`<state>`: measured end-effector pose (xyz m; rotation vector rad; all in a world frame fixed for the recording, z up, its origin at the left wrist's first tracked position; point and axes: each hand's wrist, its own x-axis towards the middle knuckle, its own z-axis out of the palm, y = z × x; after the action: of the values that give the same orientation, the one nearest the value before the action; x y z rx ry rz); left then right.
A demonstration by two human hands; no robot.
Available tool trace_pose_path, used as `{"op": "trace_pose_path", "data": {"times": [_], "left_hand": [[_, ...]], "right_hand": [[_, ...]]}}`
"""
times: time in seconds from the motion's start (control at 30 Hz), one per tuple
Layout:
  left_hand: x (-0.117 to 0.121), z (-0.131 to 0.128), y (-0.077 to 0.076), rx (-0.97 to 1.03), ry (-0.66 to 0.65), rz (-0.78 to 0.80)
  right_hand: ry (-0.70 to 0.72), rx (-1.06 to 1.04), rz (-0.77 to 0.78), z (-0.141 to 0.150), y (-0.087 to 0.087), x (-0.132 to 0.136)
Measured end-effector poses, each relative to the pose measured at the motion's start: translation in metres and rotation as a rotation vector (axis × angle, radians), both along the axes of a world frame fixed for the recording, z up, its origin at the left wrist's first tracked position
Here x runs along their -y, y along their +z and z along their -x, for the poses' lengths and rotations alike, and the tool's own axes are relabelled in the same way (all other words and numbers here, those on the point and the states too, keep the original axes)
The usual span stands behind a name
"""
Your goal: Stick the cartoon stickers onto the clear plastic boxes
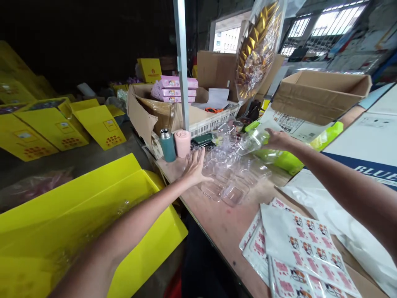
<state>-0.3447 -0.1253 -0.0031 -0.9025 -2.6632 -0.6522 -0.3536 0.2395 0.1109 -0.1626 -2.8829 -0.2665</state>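
Observation:
Several clear plastic clamshell containers (235,192) lie in a loose pile on the wooden table (217,225). My left hand (194,167) is at the pile's left edge, fingers spread, holding nothing that I can see. At the far right of the pile, my right hand (276,140) grips a clear plastic container (252,140) by its right end, raised at a slant. A teal bottle (167,145) and a pink cup (182,143) stand upright just beyond my left hand.
Sticker sheets (307,244) are stacked at the table's near right. A yellow carton (149,256) stands open below the left edge. A metal post (182,62) rises behind the bottle. Cardboard boxes (322,91) stand at the back, and a wrapped gold decoration (257,49) hangs above.

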Motion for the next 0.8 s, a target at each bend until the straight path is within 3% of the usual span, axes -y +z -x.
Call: {"op": "trace_pose_path", "data": {"times": [0.1,0.23,0.3,0.4,0.53,0.63,0.73,0.8], "left_hand": [[0.013,-0.010,-0.009,-0.087,-0.024,-0.114],[0.033,-0.024,-0.024,-0.155,0.013,-0.252],[0.043,-0.030,-0.034,-0.146,0.032,-0.272],[0.061,-0.040,-0.047,-0.138,0.057,-0.302],[0.102,-0.063,-0.063,-0.108,0.135,-0.370],[0.150,-0.088,-0.083,-0.061,0.252,-0.406],[0.217,-0.109,-0.116,-0.048,0.383,-0.384],[0.274,-0.120,-0.146,0.012,0.531,-0.321]], "right_hand": [[-0.112,0.156,-0.049,-0.006,0.002,0.000],[-0.272,0.255,-0.123,-0.016,0.016,0.019],[-0.273,0.236,-0.152,-0.021,0.026,0.039],[-0.144,0.154,-0.183,-0.024,0.043,0.085],[0.141,0.103,-0.175,-0.018,0.058,0.178],[0.489,0.123,-0.075,-0.004,0.054,0.273],[0.833,0.297,0.030,0.016,0.022,0.387],[0.945,0.504,0.027,0.028,-0.018,0.465]]}}
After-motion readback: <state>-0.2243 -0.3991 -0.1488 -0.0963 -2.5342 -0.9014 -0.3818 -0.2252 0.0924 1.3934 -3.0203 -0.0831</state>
